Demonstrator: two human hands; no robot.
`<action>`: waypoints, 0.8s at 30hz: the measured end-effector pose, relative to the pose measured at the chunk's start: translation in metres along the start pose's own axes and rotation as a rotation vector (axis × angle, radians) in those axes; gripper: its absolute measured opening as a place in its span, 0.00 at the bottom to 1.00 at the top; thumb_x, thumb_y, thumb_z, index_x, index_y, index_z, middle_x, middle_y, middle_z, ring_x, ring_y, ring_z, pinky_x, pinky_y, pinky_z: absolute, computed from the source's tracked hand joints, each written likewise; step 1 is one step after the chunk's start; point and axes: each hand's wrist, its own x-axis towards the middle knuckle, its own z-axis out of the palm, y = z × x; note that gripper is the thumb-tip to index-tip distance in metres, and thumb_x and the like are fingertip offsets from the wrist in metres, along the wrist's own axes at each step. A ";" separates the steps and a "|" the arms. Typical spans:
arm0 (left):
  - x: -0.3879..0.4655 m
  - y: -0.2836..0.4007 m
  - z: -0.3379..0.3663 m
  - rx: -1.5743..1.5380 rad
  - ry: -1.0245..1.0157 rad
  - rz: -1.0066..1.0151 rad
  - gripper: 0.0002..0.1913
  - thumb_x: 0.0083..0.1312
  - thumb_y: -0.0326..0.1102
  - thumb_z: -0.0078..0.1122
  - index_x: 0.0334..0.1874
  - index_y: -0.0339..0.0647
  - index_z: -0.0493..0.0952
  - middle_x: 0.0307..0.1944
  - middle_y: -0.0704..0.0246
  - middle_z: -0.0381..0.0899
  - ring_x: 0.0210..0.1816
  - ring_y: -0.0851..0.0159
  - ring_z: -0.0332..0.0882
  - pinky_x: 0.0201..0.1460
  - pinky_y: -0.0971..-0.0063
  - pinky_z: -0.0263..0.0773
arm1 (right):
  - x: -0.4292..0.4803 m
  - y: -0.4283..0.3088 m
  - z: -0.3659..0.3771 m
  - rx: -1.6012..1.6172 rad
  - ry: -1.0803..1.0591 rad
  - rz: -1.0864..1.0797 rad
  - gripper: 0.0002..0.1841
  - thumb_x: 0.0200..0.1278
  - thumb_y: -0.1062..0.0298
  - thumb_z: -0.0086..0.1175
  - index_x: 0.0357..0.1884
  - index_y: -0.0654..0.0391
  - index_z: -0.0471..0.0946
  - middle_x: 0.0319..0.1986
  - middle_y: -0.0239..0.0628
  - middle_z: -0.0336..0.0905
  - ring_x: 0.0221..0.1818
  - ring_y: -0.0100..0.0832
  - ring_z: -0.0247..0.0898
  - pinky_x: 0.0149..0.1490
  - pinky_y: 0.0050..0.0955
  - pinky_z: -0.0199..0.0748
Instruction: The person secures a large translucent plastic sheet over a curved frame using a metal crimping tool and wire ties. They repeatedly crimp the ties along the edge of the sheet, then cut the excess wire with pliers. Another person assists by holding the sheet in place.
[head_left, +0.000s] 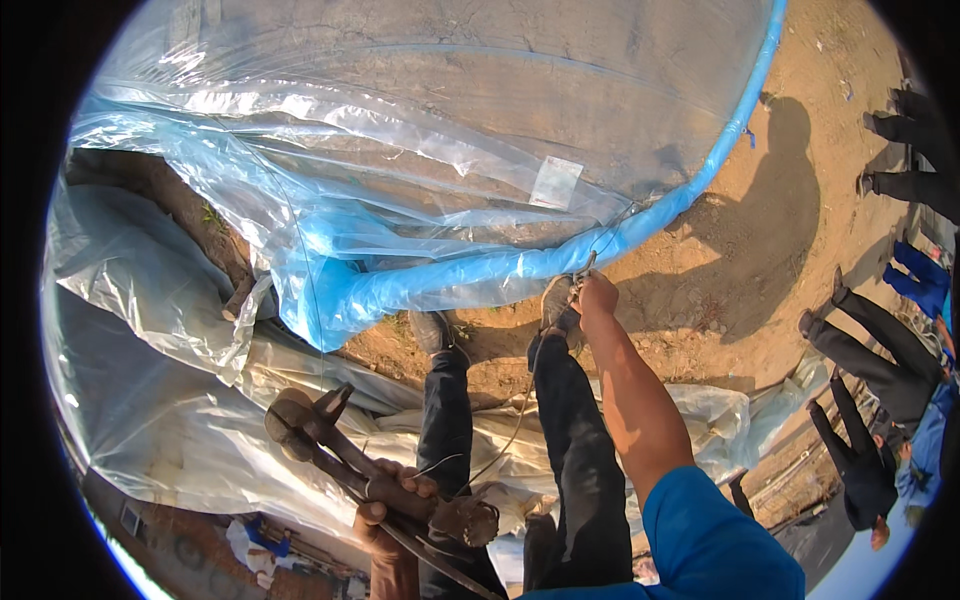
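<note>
My left hand (394, 517) grips a rusty metal tool (337, 442) with two parallel bars, a rounded end and a toothed wheel-like part; it looks like a wire puller. My right hand (598, 296) is closed on a small metal hook or clamp (585, 271) beside the blue edge roll (480, 270) of a clear plastic film sheet (450, 97). A thin wire or cord (523, 405) runs from near my right hand down towards the tool. Another thin wire (300, 225) crosses the film and drops towards the tool's rounded end. A pale label (556, 182) lies on or under the film.
My shoes (431, 330) stand on bare soil beside the blue roll. Crumpled plastic film (187, 420) lies behind and left of my legs, with a wooden stake end (238, 298) near it. Several people (870, 337) are at the right rim. My shadow falls on soil (780, 217).
</note>
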 end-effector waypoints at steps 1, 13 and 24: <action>-0.020 0.015 0.006 -0.045 -0.045 0.008 0.29 0.56 0.42 0.67 0.59 0.37 0.73 0.42 0.58 0.78 0.45 0.55 0.77 0.58 0.57 0.75 | -0.014 -0.003 -0.012 0.126 0.014 0.025 0.11 0.74 0.62 0.58 0.45 0.56 0.88 0.35 0.36 0.86 0.36 0.32 0.82 0.39 0.39 0.82; -0.154 0.282 0.088 -0.139 -0.667 0.875 0.28 0.65 0.50 0.70 0.62 0.40 0.75 0.37 0.68 0.77 0.40 0.63 0.75 0.57 0.60 0.67 | -0.474 -0.186 -0.129 -0.291 -0.485 -0.599 0.25 0.80 0.55 0.60 0.67 0.63 0.79 0.51 0.39 0.87 0.51 0.29 0.85 0.55 0.29 0.82; -0.273 0.405 0.114 -0.130 -0.596 0.988 0.31 0.65 0.48 0.68 0.66 0.40 0.73 0.54 0.62 0.75 0.57 0.57 0.75 0.71 0.56 0.70 | -0.813 -0.286 -0.036 -0.275 -0.955 -1.717 0.21 0.75 0.66 0.61 0.64 0.66 0.79 0.56 0.52 0.84 0.55 0.52 0.83 0.60 0.43 0.82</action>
